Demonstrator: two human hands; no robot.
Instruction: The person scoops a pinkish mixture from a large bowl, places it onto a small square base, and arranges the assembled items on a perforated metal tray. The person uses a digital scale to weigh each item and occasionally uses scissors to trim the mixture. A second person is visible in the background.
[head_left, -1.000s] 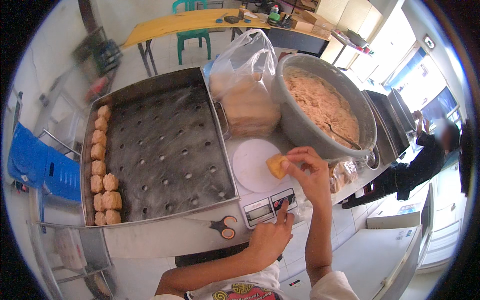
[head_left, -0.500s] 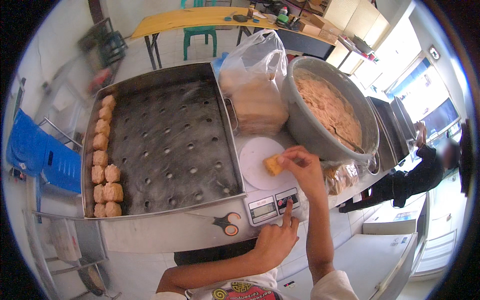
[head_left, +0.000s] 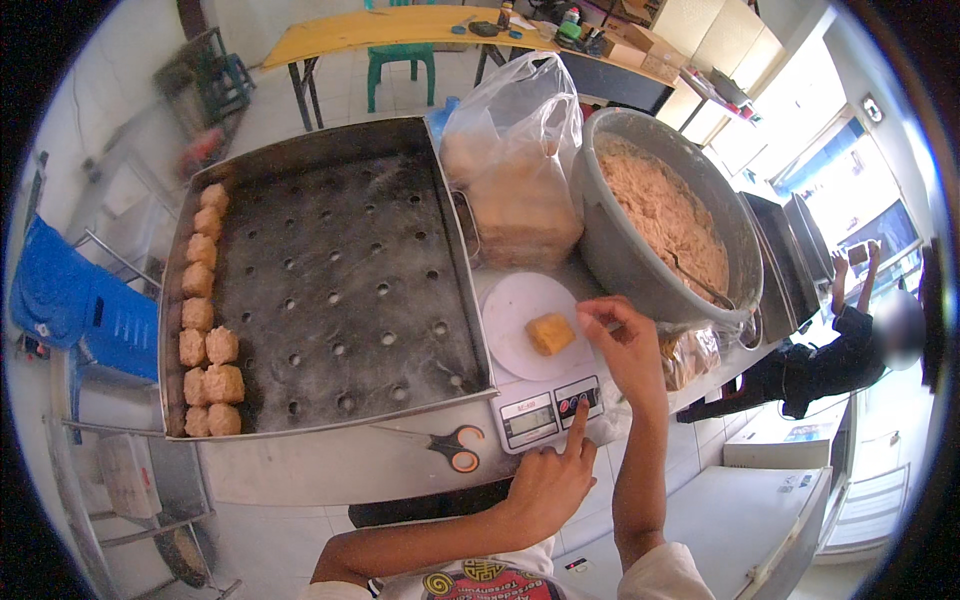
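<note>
A yellow-brown cube, looking like fried tofu, rests on the round white plate of a digital kitchen scale. Just right of the cube hovers my right hand, fingers bent and slightly apart, with nothing in them. My left hand stretches its index finger onto the scale's button panel; its other fingers are curled and hold nothing. To the left stands a dark metal tray with holes in its floor. Several paste-covered cubes line its left side, partly in a second column.
Orange-handled scissors lie before the tray. A clear plastic bag of brownish blocks stands behind the scale. A large grey tub holds pinkish paste and a spoon. At far right, another person raises both hands around something.
My right hand has let go of the cube and drawn slightly right, leaving it on the scale plate. My left finger stays on the panel. The other person's hands have gone up.
</note>
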